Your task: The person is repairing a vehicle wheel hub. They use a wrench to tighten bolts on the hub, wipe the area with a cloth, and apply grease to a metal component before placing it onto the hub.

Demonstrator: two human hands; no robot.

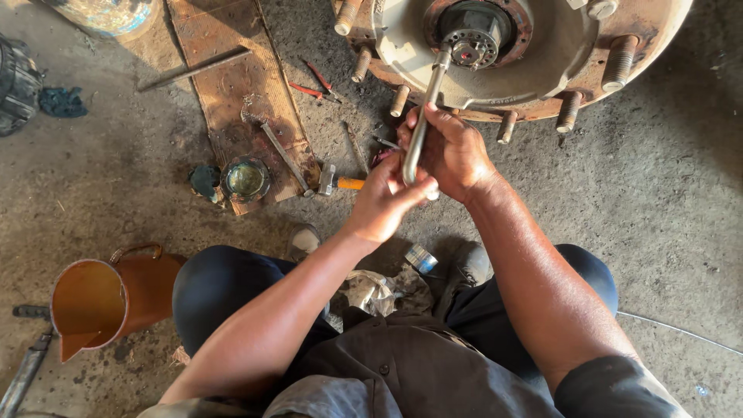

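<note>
Together both hands grip one long grey metal socket wrench (424, 116), its far end seated on the rusty wheel hub (474, 35).
Its shaft runs near-to-far, tilting slightly right; the left hand (383, 201) clasps the near end, the right hand (453, 151) just beyond it, nearer the hub.

The single head-worn camera looks steeply down from just above the squatting person's lap, close in. It faces forward toward the rusty round steel wheel hub (534, 46) at the frame's top, concrete floor (665, 201) around it.
</note>
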